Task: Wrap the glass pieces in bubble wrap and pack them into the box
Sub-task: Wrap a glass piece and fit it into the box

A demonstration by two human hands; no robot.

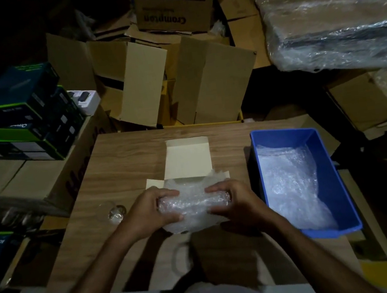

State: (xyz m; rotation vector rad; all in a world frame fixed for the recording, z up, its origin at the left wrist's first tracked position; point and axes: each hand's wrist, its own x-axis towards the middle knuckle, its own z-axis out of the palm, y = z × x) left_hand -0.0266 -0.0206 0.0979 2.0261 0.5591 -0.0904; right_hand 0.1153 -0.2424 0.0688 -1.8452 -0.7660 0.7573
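Left hand (152,207) and right hand (230,200) grip opposite ends of a bubble-wrapped bundle (193,205), lying crosswise above the open box (189,159) at mid-bench.

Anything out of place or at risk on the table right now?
One thing: a bare glass sits unwrapped close to the table's left edge, beside the left hand. Nothing looks spilled or broken; both hands grip the bubble-wrapped bundle.
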